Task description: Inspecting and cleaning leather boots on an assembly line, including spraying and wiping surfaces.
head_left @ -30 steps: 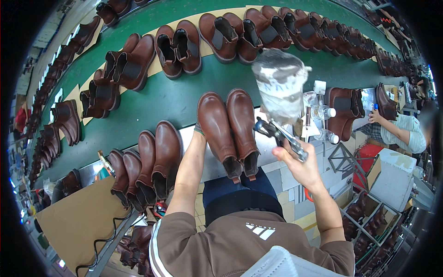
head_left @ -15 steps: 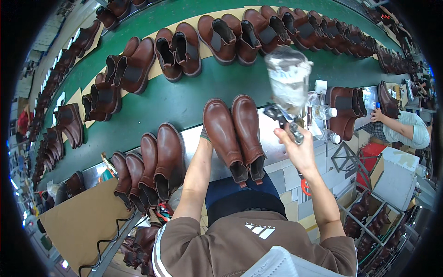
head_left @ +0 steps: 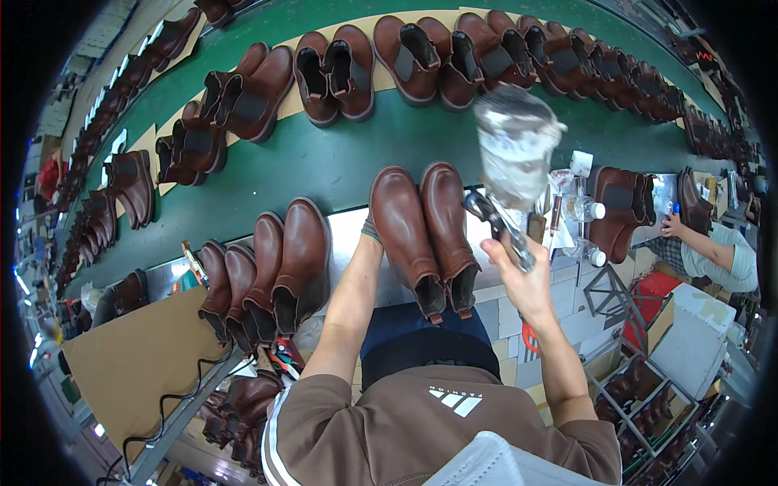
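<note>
A pair of brown leather ankle boots point(head_left: 399, 223) rests in front of me, toes pointing away and openings toward my body. My left hand point(head_left: 370, 228), in a greyish glove, grips the pair from its left side and beneath. Its fingers are hidden behind the boots. My right hand point(head_left: 528, 279) is closed round the handle of a spray gun point(head_left: 506, 231) just right of the boots. On top of the gun sits a cup point(head_left: 519, 150) wrapped in whitish, stained covering, slightly blurred. The gun and the boots are apart.
Several brown boots point(head_left: 300, 259) stand at my left beside a cardboard sheet point(head_left: 142, 356). More line the far side of the green table point(head_left: 324, 158). Clear plastic bottles point(head_left: 585, 209) and another boot pair point(head_left: 613, 206) are at right, near a co-worker's arm point(head_left: 705, 243).
The whole view has shifted, with the far boots appearing farther right. Against the table, the spray gun has moved slightly nearer to me. Both hands keep their hold.
</note>
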### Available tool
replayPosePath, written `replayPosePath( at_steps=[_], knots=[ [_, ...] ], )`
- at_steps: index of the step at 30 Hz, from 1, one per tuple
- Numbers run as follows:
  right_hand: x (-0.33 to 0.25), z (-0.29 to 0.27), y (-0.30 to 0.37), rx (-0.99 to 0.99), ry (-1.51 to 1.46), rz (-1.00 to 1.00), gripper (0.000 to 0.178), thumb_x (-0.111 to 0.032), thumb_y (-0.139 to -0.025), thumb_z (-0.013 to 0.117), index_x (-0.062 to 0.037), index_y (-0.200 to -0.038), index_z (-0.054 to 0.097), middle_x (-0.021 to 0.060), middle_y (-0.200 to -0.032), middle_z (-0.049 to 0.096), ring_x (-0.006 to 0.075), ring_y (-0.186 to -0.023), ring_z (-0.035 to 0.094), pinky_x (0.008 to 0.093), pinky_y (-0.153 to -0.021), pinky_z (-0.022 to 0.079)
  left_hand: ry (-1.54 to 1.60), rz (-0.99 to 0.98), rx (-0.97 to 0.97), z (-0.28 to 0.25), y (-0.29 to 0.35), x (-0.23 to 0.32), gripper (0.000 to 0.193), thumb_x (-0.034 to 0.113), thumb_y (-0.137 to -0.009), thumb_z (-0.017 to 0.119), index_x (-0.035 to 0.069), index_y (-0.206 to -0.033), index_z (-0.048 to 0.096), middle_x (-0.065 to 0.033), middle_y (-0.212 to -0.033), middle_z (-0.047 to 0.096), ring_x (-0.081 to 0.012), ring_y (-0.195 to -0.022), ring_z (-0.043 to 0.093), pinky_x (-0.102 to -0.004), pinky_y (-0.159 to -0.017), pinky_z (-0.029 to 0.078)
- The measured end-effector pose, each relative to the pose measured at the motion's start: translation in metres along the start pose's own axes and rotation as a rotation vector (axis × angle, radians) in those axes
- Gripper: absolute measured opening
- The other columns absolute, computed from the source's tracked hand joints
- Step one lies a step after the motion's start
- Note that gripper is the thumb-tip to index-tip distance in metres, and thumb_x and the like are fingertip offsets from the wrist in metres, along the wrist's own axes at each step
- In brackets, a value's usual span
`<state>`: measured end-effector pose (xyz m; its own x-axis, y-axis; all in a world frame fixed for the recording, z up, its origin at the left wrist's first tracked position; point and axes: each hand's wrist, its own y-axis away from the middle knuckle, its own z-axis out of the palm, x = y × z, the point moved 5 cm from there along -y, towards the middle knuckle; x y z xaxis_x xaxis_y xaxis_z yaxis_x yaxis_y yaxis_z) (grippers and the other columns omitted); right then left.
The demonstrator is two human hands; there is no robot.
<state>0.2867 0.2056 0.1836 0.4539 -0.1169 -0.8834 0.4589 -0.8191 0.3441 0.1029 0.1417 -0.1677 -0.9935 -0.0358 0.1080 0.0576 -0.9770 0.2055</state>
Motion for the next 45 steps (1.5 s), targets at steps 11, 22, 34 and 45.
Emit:
replayPosePath(
  at_steps=[11,22,34,45],
  knots=[
    [-0.002,0.030,-0.013,-0.092,-0.040,-0.071,0.022,-0.019,-0.082,0.067,0.0025,-0.086,0.062,0.0007,-0.065,0.057,0.0059,-0.064,0.049,0.0216,-0.059,0.042,-0.041,0.037,-0.041,0.095,-0.002,0.002,0.031,0.029,-0.094,0.042,0.007,-0.113,0.053,-0.0067,-0.105,0.059,-0.0190,-0.093,0.055,-0.0340,-0.089,0.046],
    [0.158,-0.017,-0.038,0.286,0.055,0.089,0.038,-0.024,-0.074,0.074,-0.0026,-0.058,0.047,-0.0049,-0.053,0.037,0.0056,-0.054,0.032,0.0253,-0.047,0.027,-0.482,0.069,0.120,0.052,0.025,0.028,0.033,0.029,-0.095,0.042,0.007,-0.120,0.050,-0.0044,-0.113,0.056,-0.0138,-0.104,0.050,-0.0302,-0.098,0.039],
    [0.166,0.048,-0.010,-0.007,0.125,-0.204,0.044,-0.027,-0.093,0.043,-0.0026,-0.130,0.042,0.0191,-0.116,0.051,0.0319,-0.111,0.045,0.0365,-0.095,0.034,-1.157,0.327,0.870,0.136,0.152,-0.003,0.036,0.030,-0.094,0.043,-0.001,-0.104,0.056,-0.0079,-0.090,0.059,-0.0152,-0.081,0.054,-0.0281,-0.076,0.043],
    [0.199,0.080,0.001,-0.254,-0.420,0.204,0.049,-0.029,-0.094,0.046,0.0033,-0.130,0.041,0.0140,-0.125,0.050,0.0203,-0.118,0.044,0.0275,-0.099,0.031,-0.074,0.221,0.421,0.071,0.169,-0.057,0.044,0.029,-0.093,0.044,0.006,-0.131,0.038,-0.0119,-0.125,0.050,-0.0251,-0.113,0.051,-0.0415,-0.100,0.038]
  ],
)
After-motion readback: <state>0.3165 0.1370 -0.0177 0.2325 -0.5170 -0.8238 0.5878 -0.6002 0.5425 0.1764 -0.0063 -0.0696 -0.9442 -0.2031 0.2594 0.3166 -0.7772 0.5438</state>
